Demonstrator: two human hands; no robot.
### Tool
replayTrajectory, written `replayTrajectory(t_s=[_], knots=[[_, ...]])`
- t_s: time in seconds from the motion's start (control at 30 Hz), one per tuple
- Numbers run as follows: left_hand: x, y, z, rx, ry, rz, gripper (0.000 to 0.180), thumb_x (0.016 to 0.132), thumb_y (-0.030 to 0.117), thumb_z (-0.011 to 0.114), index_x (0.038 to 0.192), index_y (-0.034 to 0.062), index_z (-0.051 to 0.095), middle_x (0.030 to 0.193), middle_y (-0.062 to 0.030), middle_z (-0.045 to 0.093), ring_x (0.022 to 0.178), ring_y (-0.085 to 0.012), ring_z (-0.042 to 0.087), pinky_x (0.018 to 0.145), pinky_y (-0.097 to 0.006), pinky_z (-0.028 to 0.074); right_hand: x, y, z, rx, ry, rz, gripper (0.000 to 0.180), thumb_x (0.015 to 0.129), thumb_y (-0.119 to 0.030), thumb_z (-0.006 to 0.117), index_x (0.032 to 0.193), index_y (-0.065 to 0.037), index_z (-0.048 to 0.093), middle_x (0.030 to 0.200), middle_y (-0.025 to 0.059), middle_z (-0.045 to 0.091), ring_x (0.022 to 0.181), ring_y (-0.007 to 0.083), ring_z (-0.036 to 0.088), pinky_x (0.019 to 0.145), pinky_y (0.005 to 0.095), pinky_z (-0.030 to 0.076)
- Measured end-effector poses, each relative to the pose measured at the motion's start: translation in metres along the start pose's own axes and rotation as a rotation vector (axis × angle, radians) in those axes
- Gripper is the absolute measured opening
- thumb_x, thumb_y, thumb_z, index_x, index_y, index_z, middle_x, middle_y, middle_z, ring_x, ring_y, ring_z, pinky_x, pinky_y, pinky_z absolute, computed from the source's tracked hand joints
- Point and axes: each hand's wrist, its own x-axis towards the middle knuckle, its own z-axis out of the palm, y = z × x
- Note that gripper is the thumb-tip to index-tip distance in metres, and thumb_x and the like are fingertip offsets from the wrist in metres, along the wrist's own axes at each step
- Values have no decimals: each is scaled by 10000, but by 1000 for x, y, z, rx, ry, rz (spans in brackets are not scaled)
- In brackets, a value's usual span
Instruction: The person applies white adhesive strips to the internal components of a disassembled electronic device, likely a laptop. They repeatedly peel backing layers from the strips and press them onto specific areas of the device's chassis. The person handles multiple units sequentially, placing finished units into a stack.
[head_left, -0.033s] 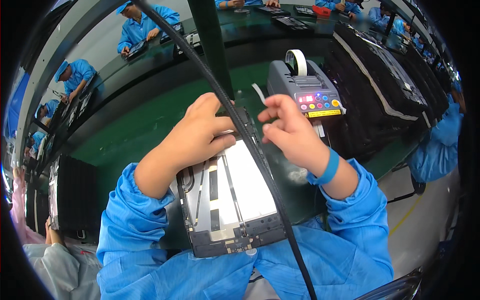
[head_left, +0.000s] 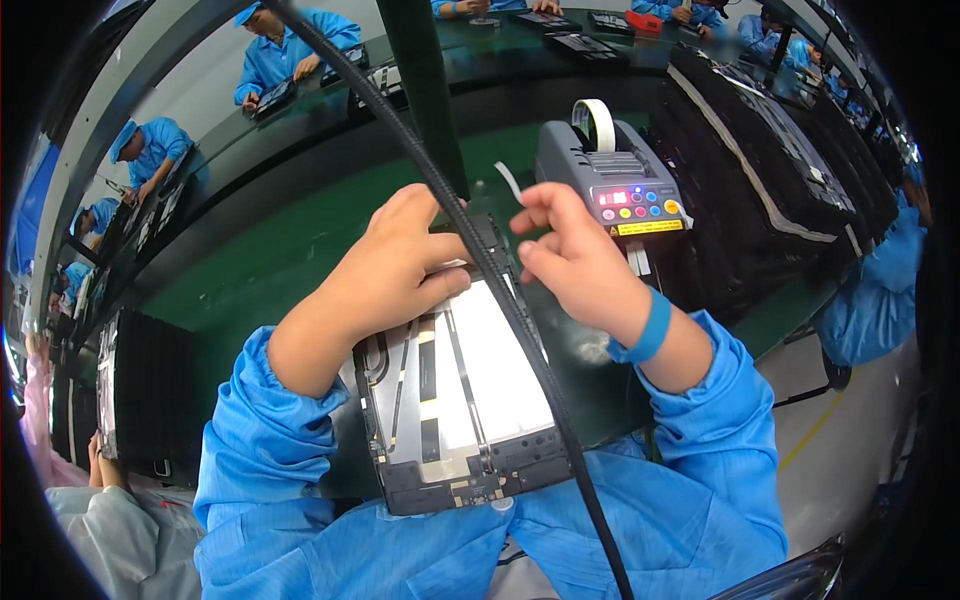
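I see the left hand [head_left: 395,265] lying flat on the top end of the open tablet panel [head_left: 455,400], fingers curled down and pressing it, not wrapped around anything. The panel sits just under that hand and runs away from it toward my body, so its long side goes from far to near. It is dark at the edges with a bright white middle and thin black strips.

A thick black cable [head_left: 500,300] crosses in front, between the two hands.

The right hand [head_left: 570,262] is up and to the right of the panel's top edge, with a blue wristband [head_left: 645,330]. Its fingertips are pinched shut on a small white tape strip [head_left: 509,182] that sticks up and left. This hand is nearer to the tape, and the left hand is nearer to the panel.

Just past the right hand stands a grey tape dispenser [head_left: 610,170] with coloured round buttons, a red lit window and a yellow label low on its front
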Motion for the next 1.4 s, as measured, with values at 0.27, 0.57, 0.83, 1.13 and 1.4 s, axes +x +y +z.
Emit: replayTrajectory(t_s=[0.27, 0.57, 0.83, 1.13, 1.4], knots=[[-7, -1, -1, 70, 39, 25, 292, 693, 190, 746, 976, 133, 705, 1179, -158, 538, 1241, -385, 412, 998, -491, 356, 47, 16, 10, -5, -140, 129, 573, 720, -89, 657, 1226, 8, 407, 1088, 173, 536, 975, 233, 573, 817, 305, 471], [-9, 19, 2, 490, 60, 27, 358, 694, 328, 715, 1017, 177, 679, 1165, -132, 553, 1215, -342, 454, 967, -511, 360, 42, 20, 9, 194, -150, 244, 561, 737, -51, 667, 1231, 12, 408, 1184, 169, 470, 1107, 223, 492, 900, 300, 441], [-15, 20, 2, 346, 41, -23, 451, 739, 346, 685, 1108, 92, 636, 1237, -179, 512, 1248, -386, 420, 987, -503, 353, 31, 22, 16, 353, -48, 229, 517, 763, -53, 659, 1205, 30, 403, 1193, 153, 462, 1106, 221, 492, 916, 308, 438], [-20, 24, 9, 337, -87, -102, 598, 809, 456, 608, 1258, 65, 550, 1347, -223, 429, 1347, -425, 284, 1070, -551, 267, 32, 23, 12, 49, 26, 104, 449, 772, -119, 689, 1153, -15, 475, 1104, 140, 529, 950, 186, 551, 805, 307, 468], [-24, 15, 11, 261, -105, -145, 524, 837, 419, 585, 1262, 114, 565, 1361, -226, 415, 1352, -451, 254, 1076, -559, 248, 54, -15, -24, -458, -485, -69, 187, 859, -220, 616, 835, -35, 622, 694, 50, 617, 656, 175, 572, 636, 320, 459]])
